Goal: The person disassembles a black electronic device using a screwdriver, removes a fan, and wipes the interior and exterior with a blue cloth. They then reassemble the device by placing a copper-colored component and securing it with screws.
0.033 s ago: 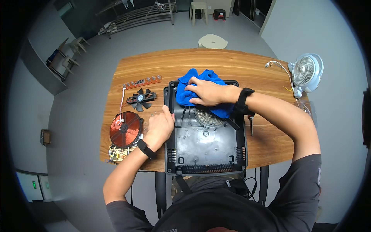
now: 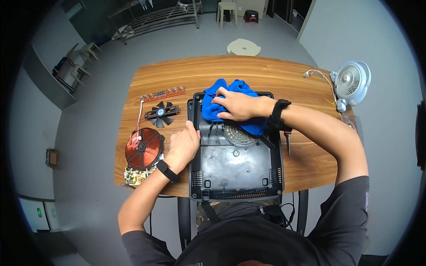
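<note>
In front of me on the table lies a black plastic induction cooker shell (image 2: 235, 168), its hollow inside facing up, with a round vent grille (image 2: 241, 135). My right hand (image 2: 237, 106) presses a bunched blue cloth (image 2: 214, 108) against the far part of the shell, fingers curled into the fabric. The cloth hides that far part and some of the grille. My left hand (image 2: 183, 144) grips the shell's left edge, thumb along the rim; its other fingers are partly hidden.
Left of the shell lie a copper coil (image 2: 151, 148), a circuit board (image 2: 135, 176), a black cooling fan (image 2: 161, 114) and an orange control strip (image 2: 164, 93), with wires between parts. To the right are a screwdriver (image 2: 288, 144) and a light-blue desk fan (image 2: 352, 82). A stool (image 2: 243, 47) stands beyond the table (image 2: 191, 68).
</note>
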Demonstrator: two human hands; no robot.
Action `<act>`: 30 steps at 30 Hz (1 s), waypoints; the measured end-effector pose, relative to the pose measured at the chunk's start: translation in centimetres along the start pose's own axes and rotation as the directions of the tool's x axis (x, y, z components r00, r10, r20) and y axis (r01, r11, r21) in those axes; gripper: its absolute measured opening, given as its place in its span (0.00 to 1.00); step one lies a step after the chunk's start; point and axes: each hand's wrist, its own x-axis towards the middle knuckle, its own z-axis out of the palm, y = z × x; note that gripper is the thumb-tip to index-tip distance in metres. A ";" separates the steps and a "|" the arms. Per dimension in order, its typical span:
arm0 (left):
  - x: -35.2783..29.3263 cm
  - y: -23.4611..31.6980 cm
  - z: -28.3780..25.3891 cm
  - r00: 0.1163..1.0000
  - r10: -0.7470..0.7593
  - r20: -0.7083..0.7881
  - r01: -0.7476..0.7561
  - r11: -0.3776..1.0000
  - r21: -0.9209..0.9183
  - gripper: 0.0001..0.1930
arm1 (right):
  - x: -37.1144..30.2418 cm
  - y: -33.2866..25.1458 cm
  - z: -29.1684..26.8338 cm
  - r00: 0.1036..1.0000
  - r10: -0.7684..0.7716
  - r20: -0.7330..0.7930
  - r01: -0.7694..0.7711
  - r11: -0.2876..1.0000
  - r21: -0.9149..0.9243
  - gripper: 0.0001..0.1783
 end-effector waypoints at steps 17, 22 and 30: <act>-0.3 -0.1 -0.1 0.998 0.056 -0.024 -0.056 0.998 -0.028 0.17 | -0.2 -0.5 1.6 0.994 0.060 -0.088 -0.075 0.982 -0.176 0.25; -0.2 -0.3 0.3 1.000 0.024 -0.012 -0.024 0.999 -0.036 0.18 | -0.9 0.8 1.1 0.993 -0.028 -0.116 0.030 0.999 0.015 0.20; -0.1 -0.2 0.1 0.998 0.048 -0.044 -0.048 0.999 0.012 0.18 | -0.3 1.9 -2.3 0.954 -0.006 -0.299 0.127 0.914 0.385 0.21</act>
